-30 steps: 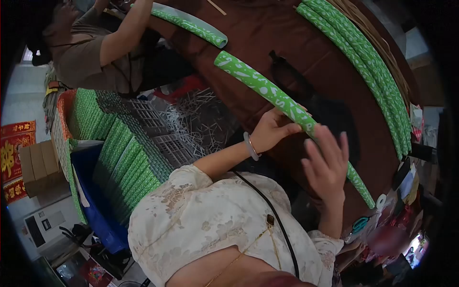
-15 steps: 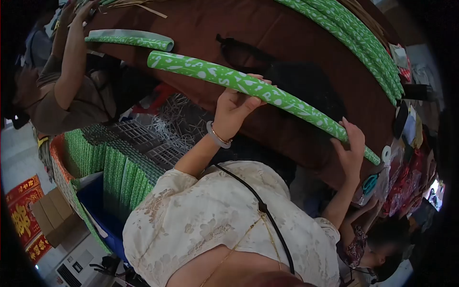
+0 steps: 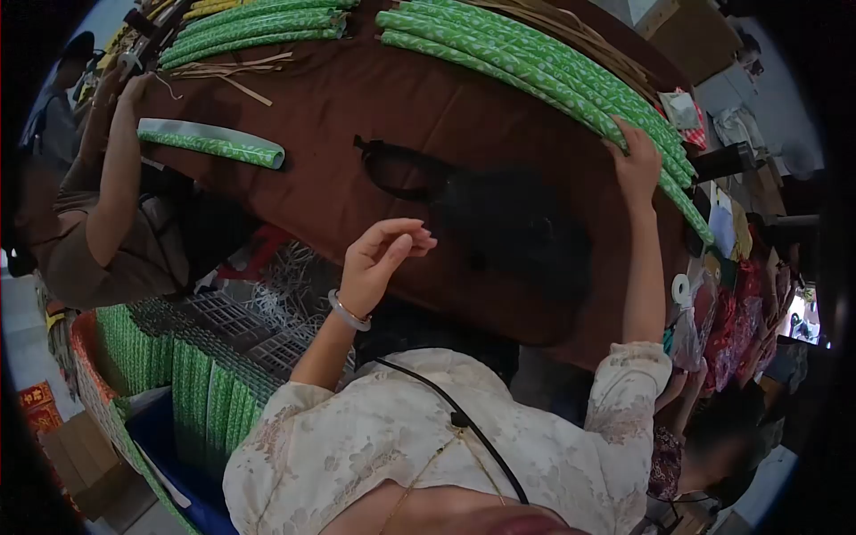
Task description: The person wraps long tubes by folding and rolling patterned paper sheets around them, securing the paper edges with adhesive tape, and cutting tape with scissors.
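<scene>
Over the brown-covered table, my left hand (image 3: 382, 254) hovers empty, its fingers loosely bent and apart from the thumb. A light bangle circles that wrist. My right hand (image 3: 637, 162) reaches out to the far right, fingers curled on the nearest green paper roll (image 3: 535, 89) with a white pattern. That roll lies along the front of a stack of similar rolls (image 3: 508, 40); its fingertips are partly hidden. A black item with a strap (image 3: 406, 169) lies between my hands. Farther left on the cloth is a single short green roll (image 3: 209, 143), its white inner side showing.
A co-worker (image 3: 98, 214) at the left has an arm over the table. Beside me stands a bin (image 3: 89, 357) packed with upright green rolls. More rolls (image 3: 259, 36) and brown strips (image 3: 241, 76) lie at the back. A tape roll (image 3: 680, 288) and plastic bags hang at right.
The long green roll, held in both hands before, is now at the stack on the right under my right hand. My left hand has let go and stays low over the table.
</scene>
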Demonstrator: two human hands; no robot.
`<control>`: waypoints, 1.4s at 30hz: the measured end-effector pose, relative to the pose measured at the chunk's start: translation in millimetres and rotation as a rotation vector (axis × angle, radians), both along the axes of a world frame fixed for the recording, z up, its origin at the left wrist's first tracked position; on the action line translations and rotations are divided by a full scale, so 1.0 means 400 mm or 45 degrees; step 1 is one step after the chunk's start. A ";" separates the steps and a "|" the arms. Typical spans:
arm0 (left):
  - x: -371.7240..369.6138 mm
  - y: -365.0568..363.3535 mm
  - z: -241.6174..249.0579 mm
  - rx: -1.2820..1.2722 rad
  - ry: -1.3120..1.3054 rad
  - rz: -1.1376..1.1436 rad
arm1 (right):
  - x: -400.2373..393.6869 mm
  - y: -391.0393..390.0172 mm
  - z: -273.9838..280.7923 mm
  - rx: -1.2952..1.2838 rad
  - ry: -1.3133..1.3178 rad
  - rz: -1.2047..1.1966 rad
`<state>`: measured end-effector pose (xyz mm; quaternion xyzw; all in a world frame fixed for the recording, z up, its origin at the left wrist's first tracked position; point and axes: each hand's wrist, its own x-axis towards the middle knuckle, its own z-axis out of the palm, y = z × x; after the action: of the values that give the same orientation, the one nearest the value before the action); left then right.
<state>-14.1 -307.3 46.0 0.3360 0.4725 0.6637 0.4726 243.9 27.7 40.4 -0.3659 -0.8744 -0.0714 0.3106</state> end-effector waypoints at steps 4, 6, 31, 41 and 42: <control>-0.016 -0.075 -0.031 -0.127 0.031 0.197 | -0.053 0.100 -0.069 0.130 -0.171 -0.138; -0.023 -0.105 -0.050 -0.165 0.000 0.258 | -0.066 0.112 -0.109 0.025 -0.181 -0.177; -0.010 -0.103 -0.069 -0.327 0.020 0.327 | -0.120 0.126 -0.180 0.080 0.123 -0.109; -0.135 -0.216 -0.148 -0.517 0.042 0.633 | -0.073 -0.140 -0.017 -0.380 0.513 0.220; -0.155 -0.240 -0.157 -0.558 0.025 0.709 | -0.071 -0.177 0.001 -0.452 0.498 0.266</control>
<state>-76.1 -403.1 -16.8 0.0913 0.6817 0.6466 0.3299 215.3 -43.2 40.8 -0.3295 -0.8295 0.1873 0.4102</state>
